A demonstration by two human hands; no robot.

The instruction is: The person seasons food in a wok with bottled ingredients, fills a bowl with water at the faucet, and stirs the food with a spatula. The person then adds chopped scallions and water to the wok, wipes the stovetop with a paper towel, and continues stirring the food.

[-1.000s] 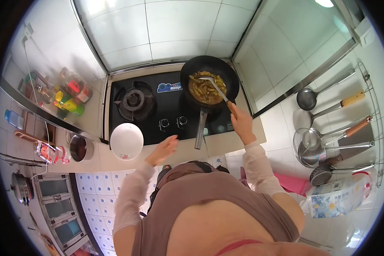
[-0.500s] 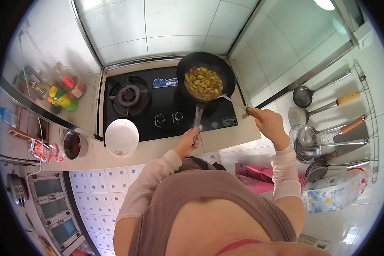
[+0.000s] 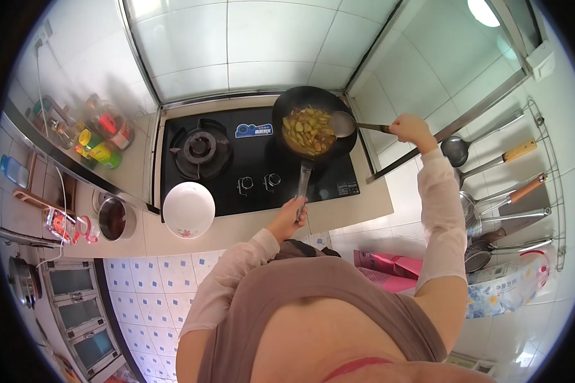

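A dark wok [image 3: 286, 145] sits on the right side of the black gas stove [image 3: 220, 175]. In it lies a heap of yellowish-green sliced food [image 3: 308, 129] with some brown bits and liquid. My left hand [image 3: 289, 217] is closed round the wok's long handle [image 3: 305, 179]. My right hand [image 3: 411, 132] grips the end of a spatula [image 3: 344, 124], whose metal blade rests inside the wok against the food's right edge. A white bowl [image 3: 189, 209] with a small pink flower stands by the stove's front left, apart from both hands.
A bare burner [image 3: 200, 147] is on the stove's left. Bottles [image 3: 105, 150] and a pot [image 3: 116, 220] stand further left. On the right wall hangs a rack [image 3: 559, 185] with ladles, strainers and a cleaver. Glass panels [image 3: 457, 131] border the stove.
My right hand has moved up and right, and the spatula blade has shifted from the wok's front rim to its right side. The left hand still holds the handle. The whole view has shifted slightly.
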